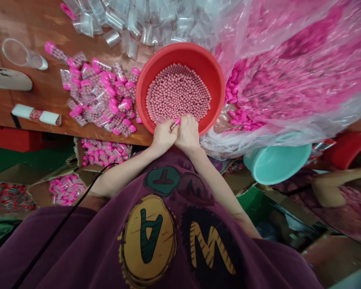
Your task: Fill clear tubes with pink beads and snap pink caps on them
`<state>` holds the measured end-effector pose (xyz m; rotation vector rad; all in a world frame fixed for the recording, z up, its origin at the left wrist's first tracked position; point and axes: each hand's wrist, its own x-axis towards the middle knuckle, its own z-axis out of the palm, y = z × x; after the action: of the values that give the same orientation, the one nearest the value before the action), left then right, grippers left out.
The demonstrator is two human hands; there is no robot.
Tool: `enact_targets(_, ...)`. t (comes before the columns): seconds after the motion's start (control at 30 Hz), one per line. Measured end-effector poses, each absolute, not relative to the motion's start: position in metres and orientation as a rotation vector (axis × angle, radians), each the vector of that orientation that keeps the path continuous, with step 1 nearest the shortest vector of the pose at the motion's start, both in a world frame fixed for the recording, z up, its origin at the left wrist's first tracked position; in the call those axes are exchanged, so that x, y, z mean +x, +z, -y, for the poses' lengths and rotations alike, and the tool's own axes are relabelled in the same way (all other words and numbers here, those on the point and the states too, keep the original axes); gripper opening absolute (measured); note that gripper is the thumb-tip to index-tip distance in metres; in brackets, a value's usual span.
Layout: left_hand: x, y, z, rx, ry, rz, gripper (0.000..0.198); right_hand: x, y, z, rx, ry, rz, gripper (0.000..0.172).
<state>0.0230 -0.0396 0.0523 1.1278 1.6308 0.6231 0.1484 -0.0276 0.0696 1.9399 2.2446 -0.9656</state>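
A red plastic bowl full of small pink balls sits at the table's near edge. Both my hands meet at its near rim. My left hand and my right hand are closed together around a small clear tube with a pink cap, which pokes out between them. To the left of the bowl lies a heap of filled pink-capped tubes in clear sleeves.
Empty clear sleeves lie behind the bowl. A big clear bag of pink caps fills the right. A clear cup and white objects lie far left. A teal bowl and boxes of tubes sit below the table.
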Motion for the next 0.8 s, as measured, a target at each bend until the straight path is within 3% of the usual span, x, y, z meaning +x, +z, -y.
enact_targets(0.17, 0.028, 0.051, 0.044, 1.119, 0.593, -1.724, 0.016, 0.150, 0.061, 0.027, 1.871, -0.927, -2.352, 0.026)
enact_targets(0.37, 0.030, 0.037, 0.048, 1.052, 0.631, -1.732, 0.022, 0.143, 0.053, 0.026, 1.829, -0.886, -2.344, 0.025)
enact_targets(0.6, 0.021, 0.035, 0.045, 0.992, 0.616, -1.694, 0.011, 0.142, 0.055, 0.028, 1.809, -0.927, -2.308, 0.024)
enact_targets(0.7, 0.018, 0.036, 0.041, 0.729, 0.676, -1.497, 0.012, 0.145, 0.059, 0.032, 1.867, -0.963, -2.272, 0.039)
enact_targets(0.8, 0.015, 0.037, 0.041, 0.493, 0.746, -1.335, 0.018, 0.153, 0.062, 0.036, 1.882, -1.073, -2.315, 0.083)
